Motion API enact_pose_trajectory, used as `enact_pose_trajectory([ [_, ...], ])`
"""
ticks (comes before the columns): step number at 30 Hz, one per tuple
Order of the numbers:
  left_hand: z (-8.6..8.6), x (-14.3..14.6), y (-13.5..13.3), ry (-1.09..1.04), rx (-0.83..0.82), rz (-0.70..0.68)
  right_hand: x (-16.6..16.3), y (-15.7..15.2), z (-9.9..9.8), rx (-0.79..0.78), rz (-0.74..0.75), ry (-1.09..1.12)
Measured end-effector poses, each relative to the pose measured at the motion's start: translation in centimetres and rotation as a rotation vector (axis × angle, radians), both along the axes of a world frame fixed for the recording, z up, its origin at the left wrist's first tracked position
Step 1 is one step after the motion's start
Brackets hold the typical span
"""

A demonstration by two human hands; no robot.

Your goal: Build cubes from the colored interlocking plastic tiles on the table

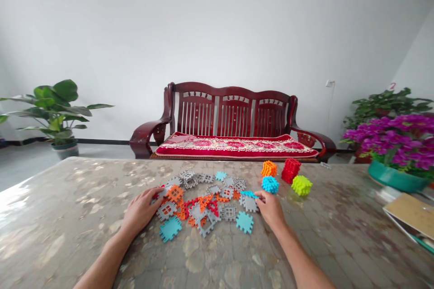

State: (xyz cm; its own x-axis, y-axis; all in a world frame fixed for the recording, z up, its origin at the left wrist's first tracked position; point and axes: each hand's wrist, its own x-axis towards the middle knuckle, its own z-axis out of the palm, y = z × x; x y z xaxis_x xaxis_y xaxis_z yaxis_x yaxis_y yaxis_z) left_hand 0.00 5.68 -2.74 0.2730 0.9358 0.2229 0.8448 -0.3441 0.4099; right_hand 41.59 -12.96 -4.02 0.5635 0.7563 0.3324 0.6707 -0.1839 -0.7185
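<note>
A heap of flat interlocking plastic tiles, grey, orange, red and blue, lies on the marbled table. My left hand rests at the heap's left edge, its fingers curled on a grey tile. At the heap's right edge my right hand pinches a blue tile. Beyond it stand four finished cubes: blue, orange, red and lime green.
A red wooden bench with a floral cushion stands behind the table. A green potted plant is on the floor at left. A teal pot of purple flowers and a brown notebook sit at the table's right end.
</note>
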Motion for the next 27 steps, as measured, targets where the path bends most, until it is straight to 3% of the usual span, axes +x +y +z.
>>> enact_pose_trajectory([
  [11,0.0,-0.1,0.2,0.008,-0.005,-0.002,-1.1,-0.5,0.8,0.068,0.001,0.086],
  [15,0.0,0.0,0.2,0.009,-0.006,-0.006,-1.2,-0.7,1.2,0.182,-0.024,0.041],
  [23,0.1,0.0,0.0,0.013,0.010,0.002,2.6,-1.3,2.7,0.379,-0.359,-0.015],
  [27,0.0,0.0,0.1,0.005,0.020,0.004,4.7,-1.7,2.6,0.389,-0.418,0.009],
])
